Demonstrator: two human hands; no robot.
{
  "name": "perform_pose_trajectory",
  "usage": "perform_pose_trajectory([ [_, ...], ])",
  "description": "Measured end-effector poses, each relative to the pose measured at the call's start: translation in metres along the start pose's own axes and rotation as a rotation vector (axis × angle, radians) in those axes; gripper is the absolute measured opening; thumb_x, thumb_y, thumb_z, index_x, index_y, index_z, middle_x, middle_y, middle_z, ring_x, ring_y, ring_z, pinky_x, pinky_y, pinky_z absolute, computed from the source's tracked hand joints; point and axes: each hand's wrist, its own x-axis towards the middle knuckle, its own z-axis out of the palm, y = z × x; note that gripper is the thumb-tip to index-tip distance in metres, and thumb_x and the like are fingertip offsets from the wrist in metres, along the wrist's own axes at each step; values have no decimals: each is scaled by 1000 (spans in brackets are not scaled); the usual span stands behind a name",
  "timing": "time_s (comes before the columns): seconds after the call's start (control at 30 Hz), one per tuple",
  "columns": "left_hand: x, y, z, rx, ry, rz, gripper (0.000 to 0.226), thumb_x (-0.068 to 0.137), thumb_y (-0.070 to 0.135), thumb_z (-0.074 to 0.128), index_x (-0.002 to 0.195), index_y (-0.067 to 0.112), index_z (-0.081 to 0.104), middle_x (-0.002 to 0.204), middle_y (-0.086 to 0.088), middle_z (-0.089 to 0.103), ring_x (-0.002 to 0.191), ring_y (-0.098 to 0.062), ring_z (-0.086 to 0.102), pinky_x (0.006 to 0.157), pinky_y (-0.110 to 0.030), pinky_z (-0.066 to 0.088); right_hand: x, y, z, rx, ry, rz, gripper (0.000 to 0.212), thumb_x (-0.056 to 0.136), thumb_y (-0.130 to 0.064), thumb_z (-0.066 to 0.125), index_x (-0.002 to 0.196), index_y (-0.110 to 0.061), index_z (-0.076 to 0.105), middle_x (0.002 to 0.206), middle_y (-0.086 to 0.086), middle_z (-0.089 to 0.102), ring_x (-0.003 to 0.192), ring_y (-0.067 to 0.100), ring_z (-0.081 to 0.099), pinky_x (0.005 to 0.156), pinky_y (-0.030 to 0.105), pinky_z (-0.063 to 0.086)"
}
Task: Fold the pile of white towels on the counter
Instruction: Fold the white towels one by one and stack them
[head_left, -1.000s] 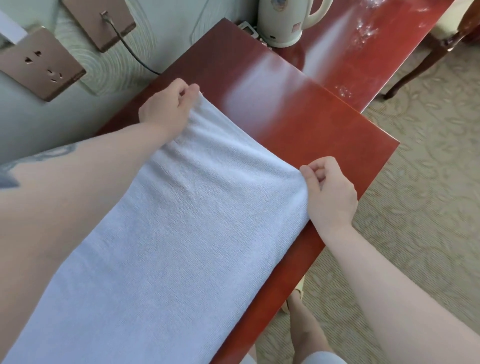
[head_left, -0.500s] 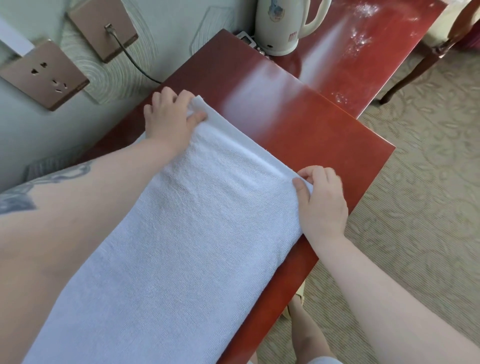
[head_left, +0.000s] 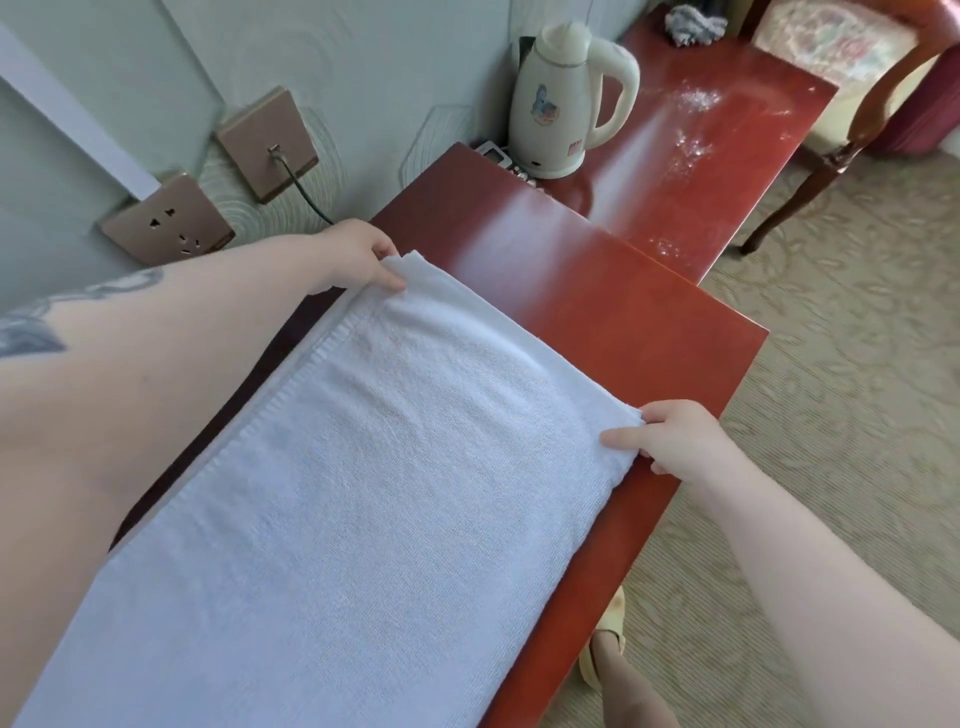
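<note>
With the towel (head_left: 332, 499) lying flat along the counter (head_left: 613, 332) at frame centre, left hand (head_left: 358, 257) and right hand (head_left: 670, 436) each pinching a far corner, lift both corners evenly for a square fold.

The towel (head_left: 322, 519) runs off the bottom edge; the chair (head_left: 852, 78) is cut off top right.

A cream kettle (head_left: 563, 104) stands near a chair (head_left: 852, 78) and wall sockets (head_left: 169, 221).

Pale green wall (head_left: 337, 57), patterned beige carpet (head_left: 841, 415), wooden chair (head_left: 852, 104) far right.
</note>
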Motion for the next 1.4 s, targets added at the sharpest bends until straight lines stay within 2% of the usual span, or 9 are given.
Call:
perform_pose_trajectory([
  [0.23,-20,1,-26,200,80,155,28,80,15,80,101,7,63,95,-6,57,87,-24,52,74,-27,36,-22,-3,-1,295,104,-75,24,71,-4,83,85,-10,65,92,9,73,91,24,70,87,44,58],
  [0.33,-41,1,-29,210,137,207,24,82,6,75,104,5,67,88,-8,65,77,-28,63,73,-31,49,-38,-3,2,405,158,-136,36,67,1,84,97,-8,67,92,8,76,83,18,72,76,31,59],
  [0.47,-86,-14,-45,181,211,216,22,80,-4,71,98,10,73,76,-4,70,59,-6,63,63,-20,52,-77,-1,6,406,185,-331,36,62,0,87,91,-13,71,83,3,76,78,14,72,72,24,56],
  [0.6,-149,-37,-60,270,313,234,24,75,1,78,86,22,74,78,4,69,73,-12,61,69,-25,50,-131,5,24,388,122,-557,30,60,1,88,73,-19,71,75,-3,74,70,11,67,66,25,53],
  [0.77,-221,-86,-55,320,359,218,27,78,0,75,79,27,70,76,3,64,72,-16,58,73,-29,44,-193,33,73,216,156,-745,26,64,-2,79,66,-23,65,65,-10,66,55,7,55,52,19,42],
  [0.87,-255,-122,-39,310,394,249,26,76,-9,72,81,16,72,82,-10,69,78,-31,63,77,-34,47,-224,51,105,55,193,-924,30,63,9,69,67,-20,61,67,-13,59,64,7,53,57,23,42],
  [1.03,-293,-184,-2,285,433,276,31,72,-19,59,82,8,71,88,-8,69,82,-28,63,78,-37,48,-249,82,153,-224,190,-1168,38,50,18,56,66,-17,52,66,-14,51,67,8,46,52,30,43],
  [1.27,-297,-245,42,350,283,209,45,76,-18,46,101,13,66,110,2,62,89,-27,57,78,-38,49,-256,113,216,-481,168,-1126,43,41,22,49,63,-15,48,61,-7,47,60,16,44,48,30,40],
  [1.4,-294,-252,47,362,218,182,48,83,-6,46,114,24,69,122,13,61,109,-17,57,88,-32,45,-265,122,227,-487,186,-1013,30,54,10,47,68,-15,56,66,-8,53,63,15,48,55,20,36],
])
